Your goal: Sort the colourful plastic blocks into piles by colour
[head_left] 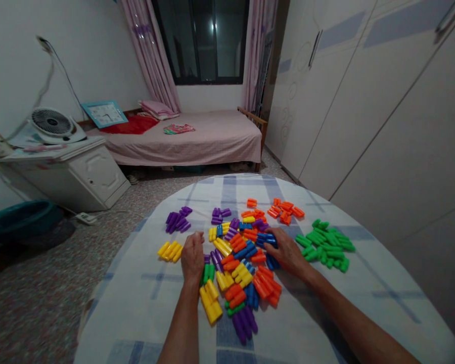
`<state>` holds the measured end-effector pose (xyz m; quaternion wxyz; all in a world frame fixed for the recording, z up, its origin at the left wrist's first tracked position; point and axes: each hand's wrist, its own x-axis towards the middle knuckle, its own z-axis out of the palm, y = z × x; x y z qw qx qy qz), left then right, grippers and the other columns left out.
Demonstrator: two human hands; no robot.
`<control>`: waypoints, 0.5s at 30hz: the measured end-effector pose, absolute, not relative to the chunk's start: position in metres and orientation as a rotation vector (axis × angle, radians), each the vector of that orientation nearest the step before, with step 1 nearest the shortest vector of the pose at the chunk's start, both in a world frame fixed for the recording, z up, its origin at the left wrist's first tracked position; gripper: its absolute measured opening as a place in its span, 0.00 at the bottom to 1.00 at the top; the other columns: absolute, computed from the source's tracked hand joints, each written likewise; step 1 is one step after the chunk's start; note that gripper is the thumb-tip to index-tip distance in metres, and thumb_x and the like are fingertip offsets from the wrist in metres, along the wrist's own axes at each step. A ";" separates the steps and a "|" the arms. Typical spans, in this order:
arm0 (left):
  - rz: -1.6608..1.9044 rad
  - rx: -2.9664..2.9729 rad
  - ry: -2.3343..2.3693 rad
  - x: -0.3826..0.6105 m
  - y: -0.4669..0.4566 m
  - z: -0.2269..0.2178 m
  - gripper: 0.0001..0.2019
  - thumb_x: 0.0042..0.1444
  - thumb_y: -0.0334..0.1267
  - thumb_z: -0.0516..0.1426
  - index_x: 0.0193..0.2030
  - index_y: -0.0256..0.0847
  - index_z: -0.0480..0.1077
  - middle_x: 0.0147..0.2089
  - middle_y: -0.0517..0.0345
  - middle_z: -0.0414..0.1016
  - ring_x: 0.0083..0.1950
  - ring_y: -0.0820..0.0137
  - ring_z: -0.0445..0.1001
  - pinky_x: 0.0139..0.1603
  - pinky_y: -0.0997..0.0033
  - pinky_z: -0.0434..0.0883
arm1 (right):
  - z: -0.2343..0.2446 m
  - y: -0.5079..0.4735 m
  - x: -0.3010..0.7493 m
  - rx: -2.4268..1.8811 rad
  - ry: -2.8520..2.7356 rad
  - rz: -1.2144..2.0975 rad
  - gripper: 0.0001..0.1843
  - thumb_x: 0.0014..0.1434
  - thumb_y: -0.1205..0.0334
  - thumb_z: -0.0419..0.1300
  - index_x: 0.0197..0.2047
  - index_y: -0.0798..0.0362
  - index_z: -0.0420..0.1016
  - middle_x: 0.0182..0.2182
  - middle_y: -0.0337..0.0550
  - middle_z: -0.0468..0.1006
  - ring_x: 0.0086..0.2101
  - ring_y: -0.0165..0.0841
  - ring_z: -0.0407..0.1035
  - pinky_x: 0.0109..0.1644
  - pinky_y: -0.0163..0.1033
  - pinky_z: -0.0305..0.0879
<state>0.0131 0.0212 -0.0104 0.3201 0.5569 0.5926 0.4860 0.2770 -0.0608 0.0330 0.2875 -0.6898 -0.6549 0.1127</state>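
The worktop (144, 308), covered in blue-banded white cloth, curves at its far edge; on it lie a mixed-colour heap of pieces (237, 243), a purple group (177, 221) and yellow group (170, 251) leftward, orange group (286, 206) beyond, green pile (326, 242) rightward

The left hand (192, 255) rests at the left edge of a mixed pile (237, 243) of coloured plastic pieces, while the right hand (286, 250) has its fingers on blue pieces (266, 238) at the pile's right side. Around it on the checked cloth of the round worktop (155, 323) lie a green heap (326, 243), orange pieces (286, 206), purple pieces (177, 221) and yellow pieces (170, 251). Beyond stand a pink-covered bed (212, 144) and a cabinet (98, 174) bearing a fan (52, 123).
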 end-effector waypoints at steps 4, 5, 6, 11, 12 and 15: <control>1.259 1.465 1.576 0.013 0.023 -0.014 0.27 0.59 0.57 0.42 0.41 0.38 0.72 0.39 0.49 0.77 0.43 0.63 0.76 0.43 0.63 0.71 | 0.054 -0.072 0.287 -1.887 -1.592 0.295 0.14 0.54 0.57 0.53 0.42 0.53 0.69 0.39 0.44 0.72 0.39 0.35 0.69 0.44 0.40 0.64; 1.256 1.466 1.582 0.012 0.023 -0.015 0.27 0.59 0.57 0.41 0.41 0.38 0.72 0.39 0.49 0.77 0.43 0.63 0.76 0.43 0.63 0.71 | 0.059 -0.076 0.289 -1.888 -1.607 0.318 0.14 0.53 0.57 0.54 0.42 0.52 0.69 0.39 0.43 0.73 0.38 0.34 0.69 0.43 0.40 0.64; 1.254 1.467 1.584 0.012 0.023 -0.016 0.27 0.59 0.57 0.41 0.42 0.38 0.72 0.39 0.49 0.77 0.43 0.63 0.76 0.43 0.63 0.71 | 0.063 -0.080 0.291 -1.883 -1.639 0.351 0.14 0.53 0.58 0.54 0.42 0.52 0.70 0.38 0.42 0.73 0.38 0.34 0.68 0.43 0.39 0.64; 1.252 1.483 1.573 0.012 0.024 -0.017 0.27 0.60 0.56 0.41 0.42 0.38 0.72 0.39 0.49 0.77 0.43 0.63 0.75 0.44 0.63 0.71 | 0.067 -0.097 0.291 -1.832 -1.840 0.517 0.21 0.51 0.64 0.53 0.49 0.53 0.69 0.42 0.44 0.72 0.41 0.34 0.68 0.47 0.40 0.63; 1.251 1.484 1.574 0.012 0.024 -0.017 0.26 0.60 0.56 0.41 0.42 0.39 0.72 0.39 0.49 0.77 0.43 0.63 0.75 0.44 0.63 0.71 | 0.065 -0.098 0.289 -1.827 -1.867 0.536 0.22 0.51 0.64 0.53 0.51 0.53 0.69 0.44 0.45 0.71 0.42 0.35 0.68 0.48 0.40 0.63; 1.254 1.491 1.580 0.011 0.024 -0.018 0.26 0.60 0.56 0.41 0.42 0.39 0.72 0.39 0.49 0.77 0.44 0.63 0.75 0.44 0.63 0.71 | 0.061 -0.100 0.285 -1.836 -1.908 0.572 0.25 0.51 0.64 0.54 0.54 0.53 0.68 0.51 0.48 0.69 0.50 0.38 0.65 0.55 0.43 0.59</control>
